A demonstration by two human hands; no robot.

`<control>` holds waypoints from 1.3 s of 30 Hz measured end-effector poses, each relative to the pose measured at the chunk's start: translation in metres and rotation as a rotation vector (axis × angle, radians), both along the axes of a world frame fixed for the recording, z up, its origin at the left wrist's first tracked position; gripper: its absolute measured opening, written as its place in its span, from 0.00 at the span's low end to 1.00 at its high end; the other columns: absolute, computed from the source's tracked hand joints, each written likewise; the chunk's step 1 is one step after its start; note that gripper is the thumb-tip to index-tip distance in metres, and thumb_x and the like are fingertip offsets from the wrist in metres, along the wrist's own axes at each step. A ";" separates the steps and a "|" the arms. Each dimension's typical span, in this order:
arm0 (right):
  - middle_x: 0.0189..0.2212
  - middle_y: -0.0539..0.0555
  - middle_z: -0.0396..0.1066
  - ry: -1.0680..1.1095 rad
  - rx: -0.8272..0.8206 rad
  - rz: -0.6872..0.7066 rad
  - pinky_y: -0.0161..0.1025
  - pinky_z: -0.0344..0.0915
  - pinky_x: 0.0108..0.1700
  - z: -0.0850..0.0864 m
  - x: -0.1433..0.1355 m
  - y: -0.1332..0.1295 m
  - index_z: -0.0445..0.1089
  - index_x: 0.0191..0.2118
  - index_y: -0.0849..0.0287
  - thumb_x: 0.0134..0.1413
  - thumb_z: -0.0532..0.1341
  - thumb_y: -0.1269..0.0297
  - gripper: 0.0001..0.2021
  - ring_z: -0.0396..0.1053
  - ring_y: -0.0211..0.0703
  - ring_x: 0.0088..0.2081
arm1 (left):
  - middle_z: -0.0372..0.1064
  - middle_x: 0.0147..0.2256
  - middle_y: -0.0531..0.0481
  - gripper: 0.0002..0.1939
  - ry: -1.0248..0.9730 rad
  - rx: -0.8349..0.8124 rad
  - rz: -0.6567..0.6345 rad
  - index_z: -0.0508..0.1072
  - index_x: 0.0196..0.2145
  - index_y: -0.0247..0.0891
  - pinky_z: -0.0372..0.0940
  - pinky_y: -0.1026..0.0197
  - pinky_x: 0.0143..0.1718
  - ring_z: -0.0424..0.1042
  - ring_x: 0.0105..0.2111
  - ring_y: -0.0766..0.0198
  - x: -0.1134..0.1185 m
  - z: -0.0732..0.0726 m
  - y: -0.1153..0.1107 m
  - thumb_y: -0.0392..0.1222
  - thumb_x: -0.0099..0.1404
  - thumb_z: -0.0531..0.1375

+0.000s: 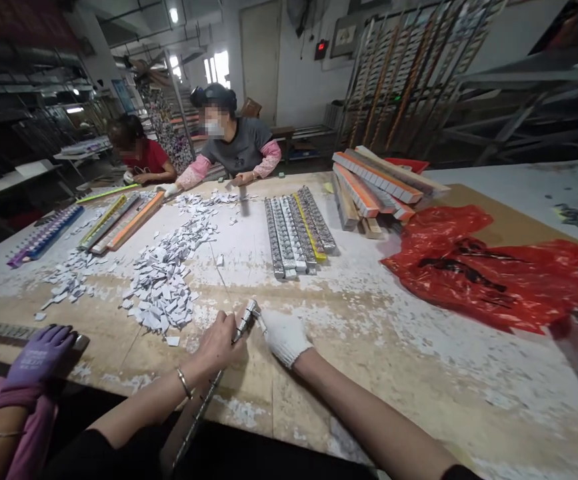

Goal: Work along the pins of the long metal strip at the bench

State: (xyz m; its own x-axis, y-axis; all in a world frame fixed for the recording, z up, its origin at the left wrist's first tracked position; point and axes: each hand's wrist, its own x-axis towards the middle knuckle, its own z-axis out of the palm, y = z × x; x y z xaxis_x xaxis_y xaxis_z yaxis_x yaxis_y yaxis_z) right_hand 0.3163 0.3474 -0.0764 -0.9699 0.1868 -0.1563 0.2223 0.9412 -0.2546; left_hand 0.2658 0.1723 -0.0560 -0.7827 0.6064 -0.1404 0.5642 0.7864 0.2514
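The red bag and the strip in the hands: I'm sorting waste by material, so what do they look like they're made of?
Red bag: thin glossy plastic film, crumpled and shiny. Strip, held by the bare left hand and the gloved right hand: probably metal, silvery with glints; too small to be sure.

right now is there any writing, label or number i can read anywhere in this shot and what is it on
None can be read.
Red bag: black marks, too crumpled to read.
Purple glove of a co-worker: faint print on the back, too blurred.
Wall frame: too small to read.
Red wall light: no digits legible.
Metal strip between the left hand and the gloved right hand: no marking visible.
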 end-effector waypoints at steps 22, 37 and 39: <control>0.51 0.63 0.73 -0.092 -0.201 0.055 0.44 0.66 0.49 0.004 0.006 0.014 0.58 0.65 0.62 0.68 0.54 0.61 0.23 0.72 0.56 0.51 | 0.65 0.47 0.38 0.20 -0.093 0.257 0.227 0.68 0.53 0.36 0.68 0.58 0.37 0.70 0.39 0.56 -0.070 0.006 -0.002 0.53 0.73 0.53; 0.44 0.62 0.76 0.074 -0.412 0.014 0.41 0.65 0.45 -0.012 0.018 0.034 0.70 0.50 0.62 0.65 0.54 0.65 0.13 0.73 0.52 0.45 | 0.66 0.38 0.41 0.09 0.233 0.086 0.178 0.69 0.38 0.33 0.59 0.59 0.34 0.67 0.36 0.57 -0.163 0.009 0.044 0.27 0.68 0.51; 0.44 0.62 0.76 0.192 -0.487 -0.021 0.42 0.65 0.47 -0.001 0.014 0.030 0.70 0.50 0.63 0.65 0.54 0.65 0.13 0.73 0.51 0.46 | 0.66 0.38 0.42 0.11 0.245 0.106 0.091 0.68 0.39 0.33 0.58 0.60 0.33 0.66 0.35 0.58 -0.130 0.018 0.030 0.25 0.67 0.48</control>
